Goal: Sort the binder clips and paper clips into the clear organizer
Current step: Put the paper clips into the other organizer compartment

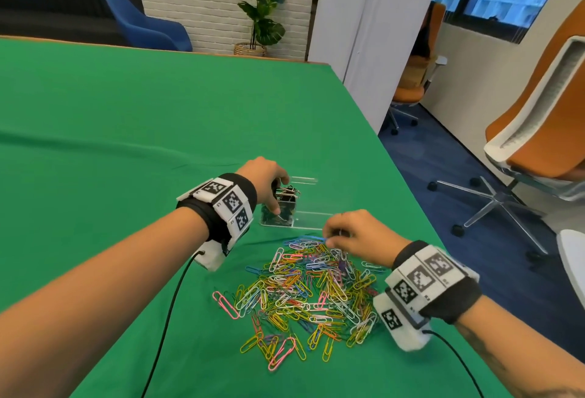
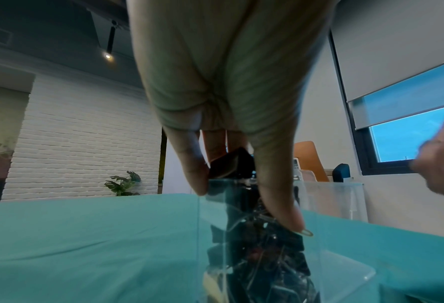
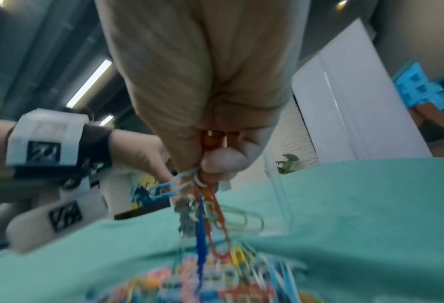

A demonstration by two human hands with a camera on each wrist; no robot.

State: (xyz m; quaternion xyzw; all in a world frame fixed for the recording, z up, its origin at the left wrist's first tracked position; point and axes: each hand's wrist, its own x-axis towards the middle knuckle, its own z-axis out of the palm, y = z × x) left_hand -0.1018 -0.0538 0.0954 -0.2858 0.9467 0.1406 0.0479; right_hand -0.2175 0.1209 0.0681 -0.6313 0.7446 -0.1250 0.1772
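Dangling paper clips between right fingers

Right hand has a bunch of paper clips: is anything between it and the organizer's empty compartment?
Nothing visible. The right hand pinches the paper clips just short of the organizer's empty compartment; the left hand is over the binder clips beside it.

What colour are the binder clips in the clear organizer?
Black binder clips with silvery wire handles, in the clear plastic organizer; clearest in the head view.

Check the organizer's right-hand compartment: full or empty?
Empty. Through the clear organizer only green cloth shows there, while black binder clips fill the left compartment, where the left hand reaches.
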